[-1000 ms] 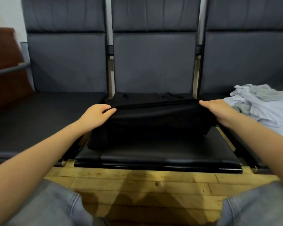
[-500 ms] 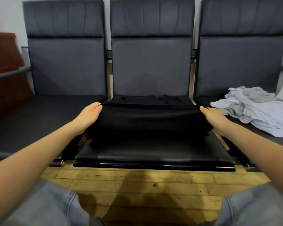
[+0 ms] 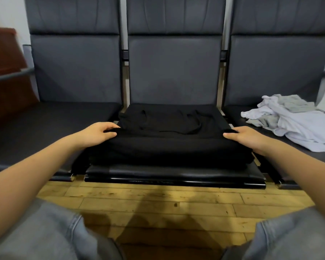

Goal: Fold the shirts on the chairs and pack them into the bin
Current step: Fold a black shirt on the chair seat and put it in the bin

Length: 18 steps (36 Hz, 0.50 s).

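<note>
The black shirt (image 3: 169, 139) is laid on the middle chair seat (image 3: 174, 174), its folded-over edge pinched at either end by the left hand (image 3: 99, 135) and right hand (image 3: 246, 136). If released unevenly, the fold could be skewed. Unfolded pale shirts (image 3: 296, 121) are heaped beyond the right hand.

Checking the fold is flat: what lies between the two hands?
In the head view, only the black shirt spans the stretch between the left hand and right hand, lying on the middle seat.

Matt black cloth shirt (image 3: 169, 145) on a glossy leather-like seat (image 3: 174, 174), over worn wooden floor (image 3: 158, 201)
</note>
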Each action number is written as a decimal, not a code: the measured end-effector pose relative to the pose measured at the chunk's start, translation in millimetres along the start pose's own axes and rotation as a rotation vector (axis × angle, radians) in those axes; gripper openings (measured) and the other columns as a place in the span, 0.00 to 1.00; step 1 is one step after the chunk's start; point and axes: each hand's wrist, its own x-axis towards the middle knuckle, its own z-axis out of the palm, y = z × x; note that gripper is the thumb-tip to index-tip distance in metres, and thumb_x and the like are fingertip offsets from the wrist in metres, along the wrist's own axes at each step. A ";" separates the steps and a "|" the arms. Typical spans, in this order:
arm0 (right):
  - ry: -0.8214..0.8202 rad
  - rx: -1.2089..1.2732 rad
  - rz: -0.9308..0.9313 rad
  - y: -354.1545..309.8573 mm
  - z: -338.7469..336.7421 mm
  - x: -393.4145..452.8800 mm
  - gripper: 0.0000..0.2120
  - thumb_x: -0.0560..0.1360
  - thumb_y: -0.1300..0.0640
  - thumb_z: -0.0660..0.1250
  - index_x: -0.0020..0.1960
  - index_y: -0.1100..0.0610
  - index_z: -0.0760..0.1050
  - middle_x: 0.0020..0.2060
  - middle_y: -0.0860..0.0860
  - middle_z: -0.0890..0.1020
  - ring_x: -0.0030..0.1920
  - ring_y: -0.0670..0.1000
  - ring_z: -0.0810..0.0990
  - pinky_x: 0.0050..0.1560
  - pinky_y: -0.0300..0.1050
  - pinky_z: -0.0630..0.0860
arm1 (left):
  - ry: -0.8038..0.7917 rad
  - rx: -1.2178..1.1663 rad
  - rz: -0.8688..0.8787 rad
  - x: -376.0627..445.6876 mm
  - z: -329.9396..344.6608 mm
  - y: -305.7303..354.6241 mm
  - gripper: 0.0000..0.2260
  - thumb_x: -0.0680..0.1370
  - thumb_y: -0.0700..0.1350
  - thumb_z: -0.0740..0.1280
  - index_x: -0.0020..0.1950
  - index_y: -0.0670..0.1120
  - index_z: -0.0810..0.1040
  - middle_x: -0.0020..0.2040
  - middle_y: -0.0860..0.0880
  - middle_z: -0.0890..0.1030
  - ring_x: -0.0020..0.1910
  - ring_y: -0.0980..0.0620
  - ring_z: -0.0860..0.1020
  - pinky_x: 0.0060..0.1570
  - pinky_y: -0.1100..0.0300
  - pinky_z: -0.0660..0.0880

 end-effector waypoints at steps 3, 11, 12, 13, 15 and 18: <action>0.073 0.058 -0.049 -2.4 -11.3 9.7 0.06 0.79 0.60 0.64 0.49 0.54 0.80 0.46 0.52 0.83 0.47 0.51 0.82 0.53 0.46 0.76 | 0.086 0.147 0.051 9.7 -5.3 -0.5 0.17 0.78 0.32 0.63 0.64 0.45 0.78 0.53 0.50 0.77 0.57 0.51 0.75 0.56 0.68 0.65; 0.438 0.165 -0.098 -8.1 -18.4 63.7 0.18 0.74 0.54 0.67 0.47 0.71 0.75 0.37 0.58 0.76 0.40 0.54 0.75 0.43 0.48 0.70 | 0.525 0.036 -0.158 62.1 -9.8 -2.2 0.10 0.80 0.42 0.62 0.55 0.44 0.82 0.50 0.45 0.81 0.51 0.44 0.78 0.48 0.56 0.71; 0.455 0.189 -0.095 -8.8 -19.1 72.7 0.19 0.74 0.54 0.67 0.47 0.73 0.74 0.36 0.57 0.75 0.39 0.53 0.73 0.42 0.48 0.68 | 0.554 -0.060 -0.187 72.0 -10.1 -3.5 0.11 0.80 0.41 0.60 0.55 0.43 0.82 0.50 0.44 0.81 0.51 0.44 0.78 0.49 0.56 0.72; 0.472 0.216 -0.092 -10.4 -19.9 81.6 0.18 0.75 0.56 0.67 0.46 0.74 0.73 0.37 0.56 0.74 0.39 0.53 0.72 0.42 0.47 0.67 | 0.571 -0.178 -0.209 82.7 -10.4 -4.5 0.12 0.80 0.40 0.59 0.56 0.43 0.81 0.51 0.44 0.81 0.51 0.44 0.78 0.50 0.55 0.73; 0.491 0.255 -0.070 -11.6 -22.3 95.8 0.12 0.76 0.58 0.67 0.43 0.69 0.76 0.37 0.57 0.73 0.39 0.54 0.72 0.42 0.47 0.66 | 0.584 -0.350 -0.238 100.1 -8.4 -6.0 0.13 0.79 0.37 0.57 0.56 0.42 0.80 0.51 0.45 0.80 0.51 0.46 0.76 0.50 0.58 0.71; 0.510 0.167 -0.048 -12.9 -29.5 125.1 0.09 0.75 0.59 0.66 0.41 0.65 0.76 0.36 0.58 0.73 0.38 0.54 0.72 0.41 0.47 0.66 | 0.596 -0.206 -0.214 126.5 -8.9 -7.6 0.11 0.80 0.38 0.56 0.52 0.44 0.77 0.46 0.47 0.76 0.49 0.46 0.74 0.47 0.58 0.67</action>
